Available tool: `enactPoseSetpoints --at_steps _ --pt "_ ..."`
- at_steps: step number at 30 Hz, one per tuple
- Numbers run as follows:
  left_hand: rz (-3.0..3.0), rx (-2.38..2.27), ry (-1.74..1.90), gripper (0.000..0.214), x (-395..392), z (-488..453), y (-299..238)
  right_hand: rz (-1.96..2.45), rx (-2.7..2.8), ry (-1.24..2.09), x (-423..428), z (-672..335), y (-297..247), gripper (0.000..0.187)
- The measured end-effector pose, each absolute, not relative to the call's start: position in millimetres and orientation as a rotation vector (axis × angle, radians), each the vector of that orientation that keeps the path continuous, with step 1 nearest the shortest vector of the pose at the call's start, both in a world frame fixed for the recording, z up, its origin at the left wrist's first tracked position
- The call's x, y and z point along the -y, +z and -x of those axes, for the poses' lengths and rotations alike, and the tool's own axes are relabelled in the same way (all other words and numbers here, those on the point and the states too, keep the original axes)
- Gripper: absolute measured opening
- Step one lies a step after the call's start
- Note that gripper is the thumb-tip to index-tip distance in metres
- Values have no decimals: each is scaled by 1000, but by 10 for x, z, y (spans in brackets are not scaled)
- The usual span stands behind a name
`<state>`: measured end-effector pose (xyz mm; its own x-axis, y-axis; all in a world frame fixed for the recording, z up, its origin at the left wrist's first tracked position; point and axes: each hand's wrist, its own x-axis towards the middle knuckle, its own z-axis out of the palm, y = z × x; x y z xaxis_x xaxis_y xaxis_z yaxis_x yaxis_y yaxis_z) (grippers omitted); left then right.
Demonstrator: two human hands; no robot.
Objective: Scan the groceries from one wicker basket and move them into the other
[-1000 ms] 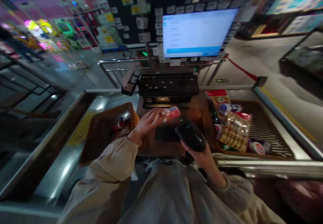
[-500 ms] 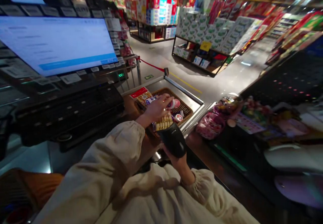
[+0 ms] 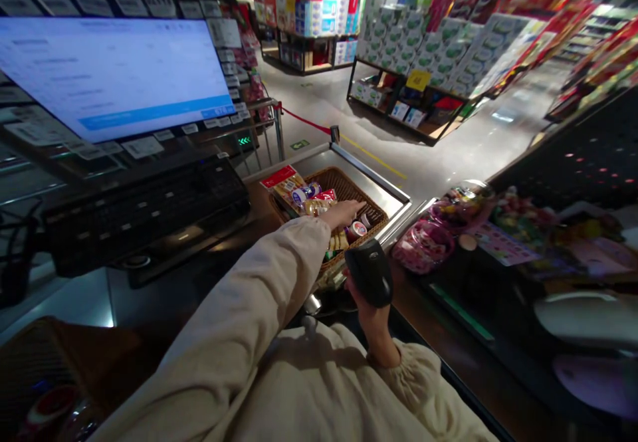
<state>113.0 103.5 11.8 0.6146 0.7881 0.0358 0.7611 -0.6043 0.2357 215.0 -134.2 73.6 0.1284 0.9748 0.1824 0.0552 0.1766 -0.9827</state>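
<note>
Checkout basket (image 3: 343,178) | left fingers (image 3: 355,207) just above can (image 3: 357,231) | right hand (image 3: 366,306): scanner (image 3: 369,272)

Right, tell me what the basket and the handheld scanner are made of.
The basket looks like brown woven wicker, or plastic imitating it, with a crisscross of strands and a slight sheen. The handheld barcode scanner in the right hand looks like hard black plastic, smooth-shelled and faintly glossy where light catches it.
</note>
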Motion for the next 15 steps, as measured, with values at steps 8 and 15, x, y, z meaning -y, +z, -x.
enactPoseSetpoints --at_steps 8,15 --pt "-2611 -1353 943 53 -536 -306 875 1098 1319 1087 1228 -1806 747 22" --pt "-2233 -2057 1404 39 972 1193 1350 963 1624 1305 1291 -1257 615 27"
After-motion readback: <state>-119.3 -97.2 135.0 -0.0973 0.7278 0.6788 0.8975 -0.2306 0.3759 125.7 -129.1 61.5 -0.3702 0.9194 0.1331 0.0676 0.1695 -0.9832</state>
